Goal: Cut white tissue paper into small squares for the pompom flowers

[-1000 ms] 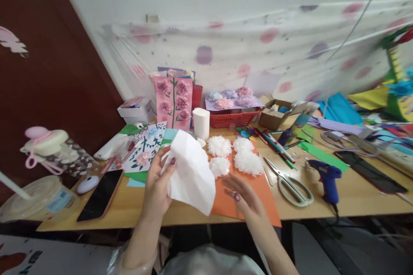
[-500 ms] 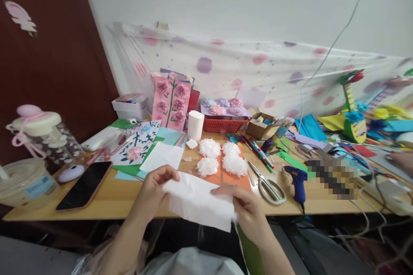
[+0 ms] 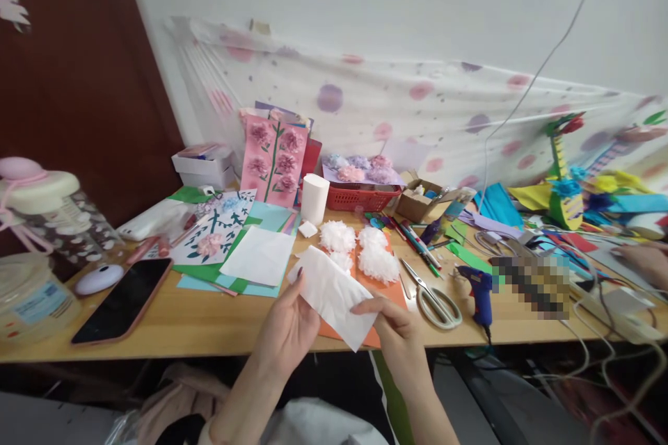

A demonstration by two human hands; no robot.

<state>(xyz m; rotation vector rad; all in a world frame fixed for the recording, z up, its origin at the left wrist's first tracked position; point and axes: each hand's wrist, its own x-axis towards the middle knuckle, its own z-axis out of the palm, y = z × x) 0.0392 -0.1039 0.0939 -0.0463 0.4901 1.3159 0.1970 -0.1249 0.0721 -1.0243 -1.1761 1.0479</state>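
A folded sheet of white tissue paper [image 3: 337,295] is held up between both hands above the table's front edge. My left hand [image 3: 289,323] pinches its left end, thumb on top and palm turned up beneath. At the right end, my right hand [image 3: 394,323] grips it between thumb and fingers. Just behind the tissue lie fluffy white tissue pompoms [image 3: 378,263] on orange card [image 3: 399,292], partly covered by the tissue. Scissors [image 3: 435,302] with pale handles rest to the right of the card. Behind stands a white tissue roll [image 3: 314,199].
A blue glue gun [image 3: 480,295] and tangled cables [image 3: 605,334] lie on the right. A phone [image 3: 125,299], a mouse [image 3: 99,279] and a bottle [image 3: 65,215] occupy the left. A red basket [image 3: 360,198] stands at the back. Another person's hand [image 3: 644,261] shows at far right.
The tissue has tilted, its left end raised and its right end lower. My left hand has moved right and turned palm up. The view has shifted slightly.
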